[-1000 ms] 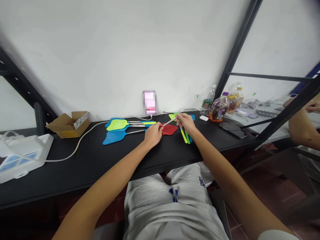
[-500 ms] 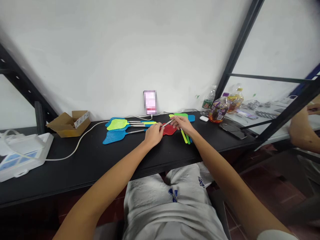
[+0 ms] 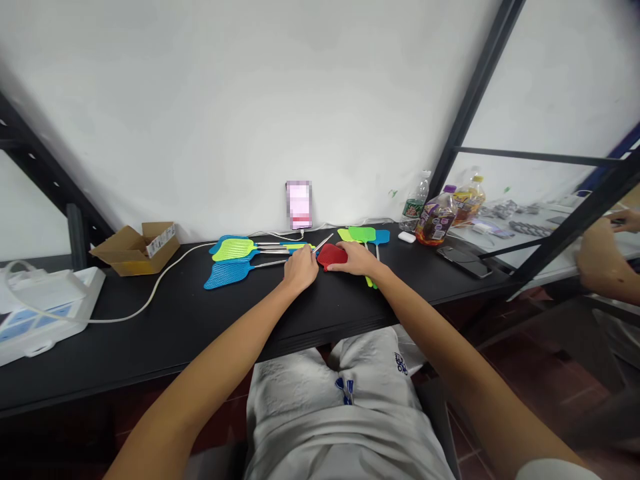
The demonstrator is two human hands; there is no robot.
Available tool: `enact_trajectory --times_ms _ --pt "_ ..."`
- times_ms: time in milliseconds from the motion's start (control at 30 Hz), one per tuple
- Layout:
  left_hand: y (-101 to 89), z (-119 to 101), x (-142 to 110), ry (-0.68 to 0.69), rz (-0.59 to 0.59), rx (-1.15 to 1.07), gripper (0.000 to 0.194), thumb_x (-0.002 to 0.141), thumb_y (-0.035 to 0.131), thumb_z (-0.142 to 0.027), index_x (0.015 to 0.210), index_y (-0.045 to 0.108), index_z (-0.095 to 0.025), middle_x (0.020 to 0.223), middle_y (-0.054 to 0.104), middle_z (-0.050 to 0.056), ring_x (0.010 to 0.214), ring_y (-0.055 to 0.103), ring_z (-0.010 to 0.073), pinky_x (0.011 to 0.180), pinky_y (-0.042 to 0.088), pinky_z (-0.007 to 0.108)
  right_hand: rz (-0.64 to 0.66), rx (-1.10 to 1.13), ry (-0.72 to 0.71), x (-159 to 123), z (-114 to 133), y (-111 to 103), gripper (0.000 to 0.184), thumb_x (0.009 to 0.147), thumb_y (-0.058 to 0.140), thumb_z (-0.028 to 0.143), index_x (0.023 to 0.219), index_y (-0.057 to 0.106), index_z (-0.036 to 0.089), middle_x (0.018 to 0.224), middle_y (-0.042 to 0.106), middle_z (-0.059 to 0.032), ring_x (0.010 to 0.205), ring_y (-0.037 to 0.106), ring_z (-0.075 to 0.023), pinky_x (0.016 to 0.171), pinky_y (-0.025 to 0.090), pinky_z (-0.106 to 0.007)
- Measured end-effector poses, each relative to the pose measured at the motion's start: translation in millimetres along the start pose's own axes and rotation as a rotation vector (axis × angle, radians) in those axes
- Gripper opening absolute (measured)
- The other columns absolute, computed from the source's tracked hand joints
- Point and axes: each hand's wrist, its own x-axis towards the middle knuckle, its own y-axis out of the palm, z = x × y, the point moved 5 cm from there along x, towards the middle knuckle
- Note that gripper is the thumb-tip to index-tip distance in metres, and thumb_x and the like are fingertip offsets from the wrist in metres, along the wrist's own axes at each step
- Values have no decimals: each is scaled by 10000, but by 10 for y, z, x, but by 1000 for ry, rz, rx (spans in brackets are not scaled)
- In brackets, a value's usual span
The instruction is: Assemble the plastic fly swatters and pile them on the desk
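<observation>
Head camera looks down at a black table (image 3: 200, 320) set against a white wall. Both hands meet in the middle of it. The right hand (image 3: 356, 261) lies flat on top of a red swatter head (image 3: 330, 255), pressing it down on the table. The left hand (image 3: 301, 269) sits just beside it, fingers curled around a thin metal rod (image 3: 323, 243) that pokes up and away from the red head. I cannot tell how tight that grip is.

What could go wrong? The rod is thin and looks bendy, I think. If the left hand pushes crooked, the rod may bend or slip off the red head. The rod's tip could also poke the finished swatters (image 3: 240, 260), the blue and green ones lying just to the left, and knock them about.

More loose swatter parts (image 3: 364, 235) lie just behind the right hand, so a quick move back could scatter them. A white cable (image 3: 160, 283) runs across the left side of the table. Drink bottles (image 3: 437, 220) and a dark phone (image 3: 463, 260) sit to the right, near the black frame post (image 3: 470, 107).

Open room is best toward the near table edge, in front of the hands. Another person's arm (image 3: 600, 267) is far off at the right, well apart.
</observation>
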Motion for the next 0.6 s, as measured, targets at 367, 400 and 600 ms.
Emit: enact_trajectory --times_ms 367,400,600 --pt "-37 46 20 -38 -32 -49 237 991 388 -333 990 583 -198 1019 695 127 980 654 276 759 456 345 -154 304 112 18 -144 -32 729 645 815 557 1204 578 153 1150 659 -130 1041 632 -293 933 490 -442" --pt "-49 54 22 -43 -37 -53 266 995 379 -363 984 587 -198 1005 697 127 974 655 279 755 454 346 -204 353 137 19 -175 -60 622 719 764 534 1184 580 164 1123 670 -115 1019 639 -281 928 494 -439" --pt "-61 52 13 4 -4 -41 396 1007 323 -469 945 627 -224 969 710 106 945 663 273 720 436 325 -463 450 353 -33 -360 -280 398 896 527 532 1035 601 167 1076 685 -142 1007 640 -292 914 490 -429"
